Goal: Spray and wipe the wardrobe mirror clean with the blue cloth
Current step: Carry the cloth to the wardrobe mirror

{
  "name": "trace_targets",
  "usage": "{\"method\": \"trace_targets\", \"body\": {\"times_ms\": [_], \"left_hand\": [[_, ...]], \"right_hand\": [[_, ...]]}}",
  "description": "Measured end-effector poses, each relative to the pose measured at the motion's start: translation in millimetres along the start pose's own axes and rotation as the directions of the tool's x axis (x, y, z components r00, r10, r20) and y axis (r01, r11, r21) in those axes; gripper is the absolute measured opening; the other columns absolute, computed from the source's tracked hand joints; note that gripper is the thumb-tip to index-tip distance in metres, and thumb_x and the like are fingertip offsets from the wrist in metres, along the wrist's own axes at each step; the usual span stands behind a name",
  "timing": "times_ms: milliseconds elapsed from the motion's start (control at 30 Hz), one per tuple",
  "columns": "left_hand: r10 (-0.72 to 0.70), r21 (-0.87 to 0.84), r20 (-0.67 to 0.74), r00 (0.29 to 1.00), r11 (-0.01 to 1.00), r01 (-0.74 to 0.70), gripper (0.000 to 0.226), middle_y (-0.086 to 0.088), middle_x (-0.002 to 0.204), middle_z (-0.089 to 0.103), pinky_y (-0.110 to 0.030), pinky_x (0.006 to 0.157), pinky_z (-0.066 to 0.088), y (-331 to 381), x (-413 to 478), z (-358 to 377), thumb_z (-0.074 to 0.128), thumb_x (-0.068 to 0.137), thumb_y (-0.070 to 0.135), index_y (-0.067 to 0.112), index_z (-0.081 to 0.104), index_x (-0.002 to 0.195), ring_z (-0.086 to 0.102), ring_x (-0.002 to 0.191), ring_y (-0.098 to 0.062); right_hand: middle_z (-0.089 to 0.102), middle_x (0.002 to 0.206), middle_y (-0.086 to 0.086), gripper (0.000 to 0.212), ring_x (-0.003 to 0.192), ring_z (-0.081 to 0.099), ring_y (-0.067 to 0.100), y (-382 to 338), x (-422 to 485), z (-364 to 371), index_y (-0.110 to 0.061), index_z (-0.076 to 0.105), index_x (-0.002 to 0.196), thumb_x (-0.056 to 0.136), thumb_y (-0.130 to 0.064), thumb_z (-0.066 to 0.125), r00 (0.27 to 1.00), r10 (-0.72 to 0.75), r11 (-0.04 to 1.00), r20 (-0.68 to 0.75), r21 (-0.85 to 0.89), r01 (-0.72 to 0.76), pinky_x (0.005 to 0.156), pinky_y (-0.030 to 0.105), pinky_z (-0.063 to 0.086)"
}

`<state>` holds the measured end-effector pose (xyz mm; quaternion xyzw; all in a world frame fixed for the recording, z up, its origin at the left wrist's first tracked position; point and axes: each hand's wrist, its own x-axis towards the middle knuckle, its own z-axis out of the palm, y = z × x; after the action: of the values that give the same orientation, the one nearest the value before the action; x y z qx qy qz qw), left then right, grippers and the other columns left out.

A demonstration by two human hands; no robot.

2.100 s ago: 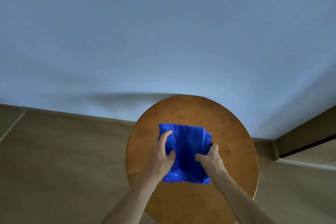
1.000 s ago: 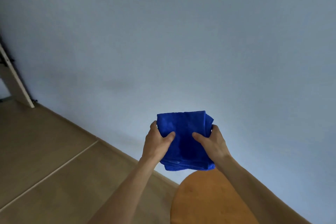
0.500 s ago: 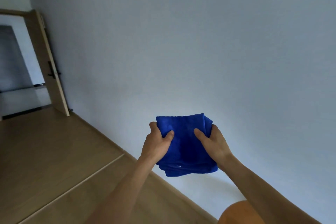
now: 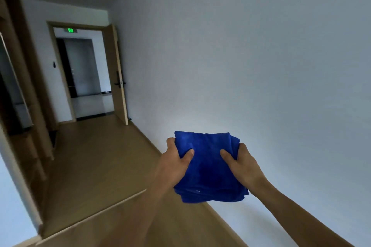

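Head view: I hold the blue cloth (image 4: 208, 164) in the air between my hands, my left hand (image 4: 174, 163) gripping its left edge, my right hand (image 4: 244, 163) its right, thumbs on top. It is folded, thick, deep blue, with layered lower edges.

- no word or number can be read anywhere in view.
- a green lit sign (image 4: 70, 30) glows high up inside the far doorway (image 4: 80, 25), just under its top frame; its marks are too small and blurred to make out.
- a tiny pale fleck sits at the lower edge of the blue cloth (image 4: 208, 168); whether it is a label cannot be told.
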<state>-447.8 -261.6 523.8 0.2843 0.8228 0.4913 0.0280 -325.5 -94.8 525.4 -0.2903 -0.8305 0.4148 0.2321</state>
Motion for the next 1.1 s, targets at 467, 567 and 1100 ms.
{"method": "trace_targets", "body": {"times_ms": [467,567,1100], "left_hand": [[-0.212,-0.026,-0.312,0.926,0.976,0.214,0.06,-0.001,0.129,0.057,-0.031,0.08,0.049,-25,90,-29,0.059,0.1,0.043,0.022,0.027,0.147,0.063,0.103,-0.021],[-0.242,-0.046,-0.367,0.898,0.969,0.242,0.057,-0.001,0.129,0.057,-0.03,0.076,0.049,-34,106,-38,0.06,0.1,0.042,0.024,0.028,0.143,0.061,0.097,-0.017],[-0.265,-0.054,-0.497,0.826,0.96,0.275,0.066,-0.005,0.141,0.052,-0.033,0.084,0.05,-109,213,-142,0.063,0.099,0.037,0.022,0.024,0.15,0.063,0.116,-0.026]], "right_hand": [[0.056,0.124,-0.001,0.05,0.105,0.058,0.02,-36,149,79,-0.016,0.035,0.139,0.099,-0.04,0.053,0.922,-0.263,0.961,0.283,0.166,0.222,0.088,0.035,0.048],[0.053,0.122,-0.005,0.053,0.102,0.056,0.016,-47,171,100,-0.019,0.034,0.141,0.098,-0.04,0.055,0.893,-0.304,0.946,0.332,0.214,0.243,0.086,0.032,0.045],[0.049,0.115,-0.008,0.06,0.093,0.051,0.01,-143,272,239,-0.019,0.03,0.143,0.095,-0.036,0.061,0.799,-0.444,0.887,0.405,0.326,0.327,0.078,0.026,0.041]]}}
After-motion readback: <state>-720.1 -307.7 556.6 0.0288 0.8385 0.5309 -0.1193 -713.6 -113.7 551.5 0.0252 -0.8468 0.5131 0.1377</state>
